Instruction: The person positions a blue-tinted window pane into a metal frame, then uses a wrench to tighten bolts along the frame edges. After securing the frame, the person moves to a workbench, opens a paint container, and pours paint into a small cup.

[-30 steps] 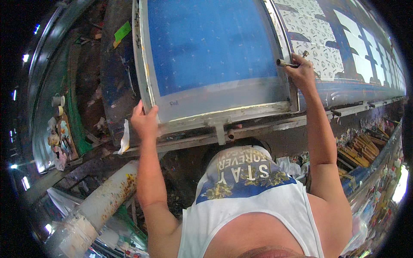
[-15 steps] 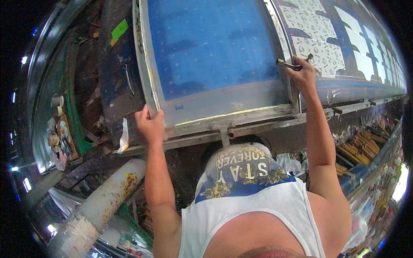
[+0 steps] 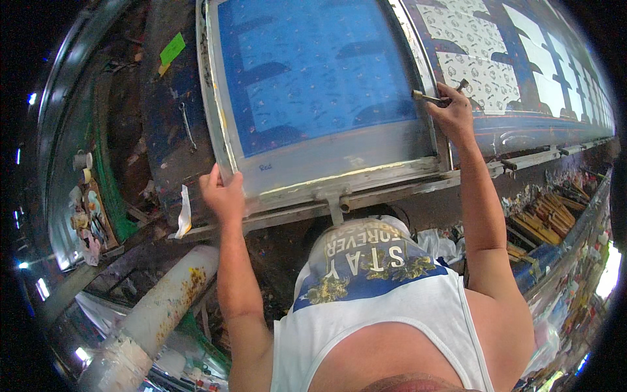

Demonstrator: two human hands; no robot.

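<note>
A printing screen (image 3: 326, 78) with blue mesh in a metal frame lies before me over the long table. Dark curved shapes and a small pattern show through its mesh. At the frame's near left corner, my left hand (image 3: 222, 193) is closed on the rail, thumb on top. On the right rail is my right hand (image 3: 454, 117), its fingers curled round a short metal tool (image 3: 428, 97) with a brass-coloured end. The tool's kind is not clear, and part of it is hidden by the fingers. Whether this hand also grips the rail, I cannot tell.
Patterned white pieces (image 3: 480, 78) and plain white pieces (image 3: 539, 59) lie on the table to the right. A metal rail (image 3: 385, 196) runs along its near edge. At left are a wrench (image 3: 187, 125), a green patch (image 3: 172, 49) and a rusty pipe (image 3: 166, 294).
Pattern and dark shapes beneath the mesh show more sharply now. The screen and both hands sit slightly farther left in the picture; both hands keep their places on the frame.
</note>
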